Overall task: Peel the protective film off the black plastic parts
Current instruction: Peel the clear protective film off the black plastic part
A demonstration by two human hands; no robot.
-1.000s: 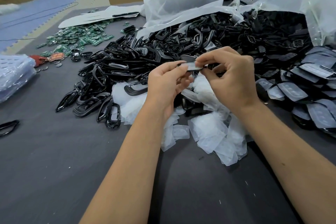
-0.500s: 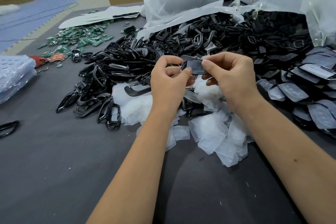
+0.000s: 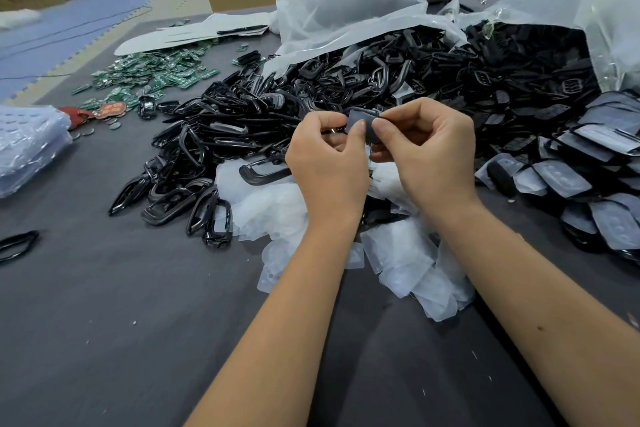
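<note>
I've turned the part (image 3: 363,122) face-up in the last second; it sits above the film pile (image 3: 412,253), pinched by my left hand (image 3: 327,163) and right hand (image 3: 429,156). Thumbs look ready to lift the film.

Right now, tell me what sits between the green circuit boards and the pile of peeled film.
In the head view, a heap of black plastic frames lies between the green circuit boards and the peeled film pile, on the grey table.
</note>
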